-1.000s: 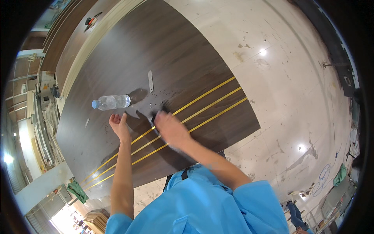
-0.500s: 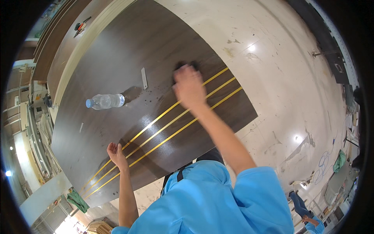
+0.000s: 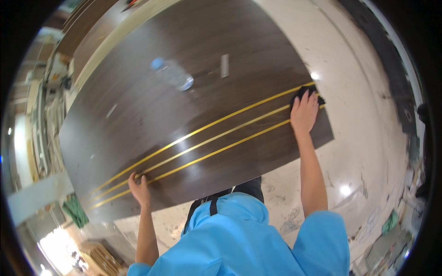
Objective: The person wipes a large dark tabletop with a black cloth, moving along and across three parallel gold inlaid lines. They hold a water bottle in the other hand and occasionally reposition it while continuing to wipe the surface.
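My right hand [image 3: 305, 112] presses a black cloth [image 3: 301, 91] flat on the dark brown board [image 3: 258, 55], over the right end of three yellow strips. The fingers lie stretched across the cloth. Toward the board's near left, my left hand [image 3: 139, 189] rests by the yellow strips [image 3: 202, 152], thumb and forefinger apart, with nothing seen in it. A clear plastic bottle [image 3: 175, 76] with a blue cap lies on its side on the board. Right of the bottle is a flat metal blade-like strip [image 3: 224, 66].
A small pale strip [image 3: 111, 111] lies on the board's left side. Stacked panels [image 3: 99, 43] stand along the far left. The board's right edge ends above a pale, stained floor [image 3: 359, 110]. Green cloth [image 3: 76, 210] hangs at the lower left.
My right hand has slid the black cloth rightward, onto the strips near the board's right edge. My left hand has come down closer to the strips. The view has turned, shifting the bottle in the picture.
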Tool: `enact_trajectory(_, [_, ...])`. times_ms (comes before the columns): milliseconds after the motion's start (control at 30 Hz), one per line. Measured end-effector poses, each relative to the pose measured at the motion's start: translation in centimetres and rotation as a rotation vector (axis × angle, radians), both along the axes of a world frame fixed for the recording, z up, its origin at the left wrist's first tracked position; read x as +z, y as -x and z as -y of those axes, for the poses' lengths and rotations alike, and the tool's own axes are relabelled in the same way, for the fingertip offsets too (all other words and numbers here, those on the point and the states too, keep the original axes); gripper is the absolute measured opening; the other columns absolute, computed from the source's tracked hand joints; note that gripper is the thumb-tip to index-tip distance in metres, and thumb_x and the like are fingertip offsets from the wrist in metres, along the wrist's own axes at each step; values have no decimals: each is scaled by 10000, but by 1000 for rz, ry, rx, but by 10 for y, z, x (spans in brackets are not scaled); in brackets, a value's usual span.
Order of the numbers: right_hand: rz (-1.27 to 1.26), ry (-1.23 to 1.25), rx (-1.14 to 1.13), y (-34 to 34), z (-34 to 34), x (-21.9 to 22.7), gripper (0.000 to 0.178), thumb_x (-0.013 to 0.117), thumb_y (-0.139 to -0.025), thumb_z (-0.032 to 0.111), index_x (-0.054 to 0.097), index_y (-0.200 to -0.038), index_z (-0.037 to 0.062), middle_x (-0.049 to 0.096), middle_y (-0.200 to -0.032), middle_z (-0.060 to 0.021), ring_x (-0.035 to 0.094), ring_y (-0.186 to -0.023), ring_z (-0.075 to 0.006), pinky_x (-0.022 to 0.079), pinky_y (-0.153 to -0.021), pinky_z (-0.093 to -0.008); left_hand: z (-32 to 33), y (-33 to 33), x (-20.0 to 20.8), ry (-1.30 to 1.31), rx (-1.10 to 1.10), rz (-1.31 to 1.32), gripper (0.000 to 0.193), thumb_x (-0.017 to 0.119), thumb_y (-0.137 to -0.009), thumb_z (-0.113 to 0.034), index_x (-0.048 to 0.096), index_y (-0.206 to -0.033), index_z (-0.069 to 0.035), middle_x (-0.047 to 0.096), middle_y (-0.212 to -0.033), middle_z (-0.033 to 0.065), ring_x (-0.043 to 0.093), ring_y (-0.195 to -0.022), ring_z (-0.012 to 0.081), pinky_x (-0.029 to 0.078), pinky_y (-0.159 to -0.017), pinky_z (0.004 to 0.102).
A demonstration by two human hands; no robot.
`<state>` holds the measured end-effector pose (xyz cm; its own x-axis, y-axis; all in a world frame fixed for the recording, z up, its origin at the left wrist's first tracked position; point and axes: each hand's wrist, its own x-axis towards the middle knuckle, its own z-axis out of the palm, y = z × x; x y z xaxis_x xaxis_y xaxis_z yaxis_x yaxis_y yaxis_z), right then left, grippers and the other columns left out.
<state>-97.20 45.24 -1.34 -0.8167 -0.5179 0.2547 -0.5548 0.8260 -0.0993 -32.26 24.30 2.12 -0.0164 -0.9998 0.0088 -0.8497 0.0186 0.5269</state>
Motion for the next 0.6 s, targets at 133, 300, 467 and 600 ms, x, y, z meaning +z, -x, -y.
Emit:
enact_trajectory(133, [63, 3, 313, -103, 98, 0, 575, 577, -1068, 355, 530, -1505, -15, 489, -1605, -276, 426, -1521, -437, 330, -1262, -576, -23, -22, -10, 39, -63, 89, 542, 728, -996, -196, 553, -1476, -18, 581, -1491, 191, 515, -1413, 375, 394, -1200, 466])
enact_trajectory(300, [247, 176, 1006, -318, 106, 18, 560, 643, -999, 339, 593, -1438, -5, 561, -1546, -209, 523, -1430, -372, 370, -1236, -522, -24, -24, -12, 86, -171, 168, 570, 684, -1026, -260, 504, -1531, -65, 500, -1617, 158, 426, -1505, 376, 336, -1247, 484])
enact_trajectory(467, [197, -92, 665, -232, 15, 20, 578, 629, -1011, 317, 564, -1481, -13, 531, -1566, -234, 466, -1475, -412, 322, -1274, -545, -18, -27, -19, 201, -227, 272, 556, 665, -1030, -274, 513, -1529, -79, 509, -1609, 135, 430, -1500, 357, 334, -1246, 492])
enact_trajectory(600, [-20, -20, 127, -118, 43, 7, 535, 500, -1110, 341, 552, -1473, -48, 529, -1558, -278, 442, -1485, -471, 341, -1239, -584, -19, -31, -27, 234, -223, 283, 540, 657, -1029, -283, 532, -1515, -85, 520, -1600, 116, 435, -1489, 351, 336, -1242, 496])
